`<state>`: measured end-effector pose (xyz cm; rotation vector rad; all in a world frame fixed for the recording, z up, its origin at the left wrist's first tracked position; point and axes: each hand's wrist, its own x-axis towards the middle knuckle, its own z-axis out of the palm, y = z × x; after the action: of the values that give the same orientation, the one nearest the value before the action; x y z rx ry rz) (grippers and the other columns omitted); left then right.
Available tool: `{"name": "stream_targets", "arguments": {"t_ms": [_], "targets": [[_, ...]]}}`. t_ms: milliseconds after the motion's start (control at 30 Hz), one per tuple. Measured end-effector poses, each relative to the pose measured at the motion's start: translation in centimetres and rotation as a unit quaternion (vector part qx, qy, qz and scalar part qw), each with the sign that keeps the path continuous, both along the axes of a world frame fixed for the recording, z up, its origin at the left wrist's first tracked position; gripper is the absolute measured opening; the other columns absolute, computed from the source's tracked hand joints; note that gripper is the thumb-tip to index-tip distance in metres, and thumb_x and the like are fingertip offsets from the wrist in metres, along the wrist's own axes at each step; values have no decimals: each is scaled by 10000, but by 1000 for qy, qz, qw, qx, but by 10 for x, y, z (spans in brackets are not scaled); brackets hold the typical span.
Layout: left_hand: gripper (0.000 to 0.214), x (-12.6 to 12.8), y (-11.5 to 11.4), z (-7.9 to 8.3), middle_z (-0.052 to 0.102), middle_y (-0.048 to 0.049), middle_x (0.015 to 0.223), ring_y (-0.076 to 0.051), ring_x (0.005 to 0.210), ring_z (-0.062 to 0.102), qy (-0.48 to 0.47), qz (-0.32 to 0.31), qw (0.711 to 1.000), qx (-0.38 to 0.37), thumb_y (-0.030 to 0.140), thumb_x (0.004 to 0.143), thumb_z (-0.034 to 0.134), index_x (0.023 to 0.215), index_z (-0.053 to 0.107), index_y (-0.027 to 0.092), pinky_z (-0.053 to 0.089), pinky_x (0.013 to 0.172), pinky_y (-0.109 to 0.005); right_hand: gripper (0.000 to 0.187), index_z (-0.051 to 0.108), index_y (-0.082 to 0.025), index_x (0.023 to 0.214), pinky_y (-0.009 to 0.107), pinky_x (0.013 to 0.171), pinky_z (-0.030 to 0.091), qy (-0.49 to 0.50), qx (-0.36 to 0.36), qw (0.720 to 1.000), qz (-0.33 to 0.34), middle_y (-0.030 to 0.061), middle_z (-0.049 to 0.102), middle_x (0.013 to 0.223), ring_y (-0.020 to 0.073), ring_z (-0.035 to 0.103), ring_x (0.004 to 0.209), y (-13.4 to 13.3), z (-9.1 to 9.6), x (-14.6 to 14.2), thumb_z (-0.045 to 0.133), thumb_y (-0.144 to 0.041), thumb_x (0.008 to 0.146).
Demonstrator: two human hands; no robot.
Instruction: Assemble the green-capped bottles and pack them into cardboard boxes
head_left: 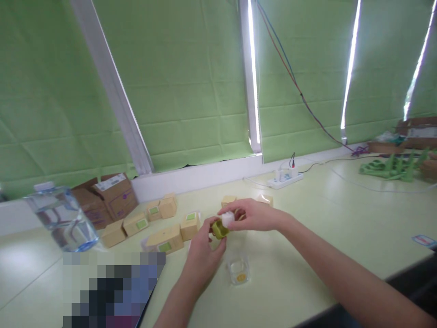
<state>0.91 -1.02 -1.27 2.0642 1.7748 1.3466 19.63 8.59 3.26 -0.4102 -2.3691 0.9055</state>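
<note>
My left hand (205,241) is closed around a small yellow-green cup-like case (220,230), its hollow side facing me. Between the fingertips of my right hand (247,214) is a small white piece (227,219), right at the case's upper edge. Whether the white piece touches the case, I cannot tell. Below both hands a clear plastic box (239,271) with a yellow sticker lies on the table. Two small yellow boxes, one of them the right-hand box (265,199), are partly hidden behind my right hand.
Several small yellow boxes (165,239) with green labels stand left of my hands. Farther left are a cardboard box (118,196) and a large water bottle (64,218). A white power strip (285,180) lies at the back, and green plastic parts (385,167) sit far right.
</note>
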Motion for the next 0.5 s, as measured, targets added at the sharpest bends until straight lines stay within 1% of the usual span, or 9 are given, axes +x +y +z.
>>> {"name": "stream_targets", "arguments": {"t_ms": [67,100,133,200,300,367,500], "targets": [[390,-1,2,-1,674,-41,1077,-199,898,620,-4,1,1000,1,211,776,624,1156,544,249,468,758,-318,437,592,-244,1243,274,697,526,69,-42,997,-11,35,697,956,174,666,825,-1,-15,-13,663,-260,811],[375,-1,2,-2,671,-41,1071,-201,902,621,-3,1,1000,3,214,778,622,1142,543,245,469,766,-321,470,564,-235,1247,269,685,527,100,-58,993,-25,33,685,937,167,660,811,-2,-23,-17,687,-262,794],[362,-2,3,-3,668,-41,1069,-201,905,620,0,1,1000,5,215,780,619,1132,542,242,470,774,-324,487,539,-228,1236,264,674,528,122,-76,989,-28,31,677,932,163,656,807,-3,-30,-19,706,-265,780],[355,-2,4,-4,661,-40,1072,-202,910,617,11,2,1000,11,213,785,613,1131,537,239,473,790,-332,432,536,-214,1153,253,658,523,143,-104,984,-24,28,668,910,162,647,813,-4,-41,-21,725,-279,770],[357,-4,5,-4,656,-42,1078,-206,920,618,25,5,1000,11,217,795,610,1141,528,238,476,815,-347,338,567,-200,1047,254,673,518,151,-124,980,-28,30,671,896,167,641,835,-4,-47,-23,732,-302,770],[354,-6,5,-3,657,-46,1081,-211,926,622,26,9,1000,8,227,803,609,1146,521,236,478,829,-356,335,583,-199,1057,269,706,521,160,-127,978,-34,29,676,899,166,642,831,-2,-47,-26,729,-307,775],[375,-8,7,-3,659,-51,1075,-215,923,630,28,18,999,11,230,801,616,1160,508,229,481,833,-362,352,579,-202,1127,291,765,521,186,-138,973,-23,25,681,909,156,650,819,1,-48,-29,696,-286,806]]}}
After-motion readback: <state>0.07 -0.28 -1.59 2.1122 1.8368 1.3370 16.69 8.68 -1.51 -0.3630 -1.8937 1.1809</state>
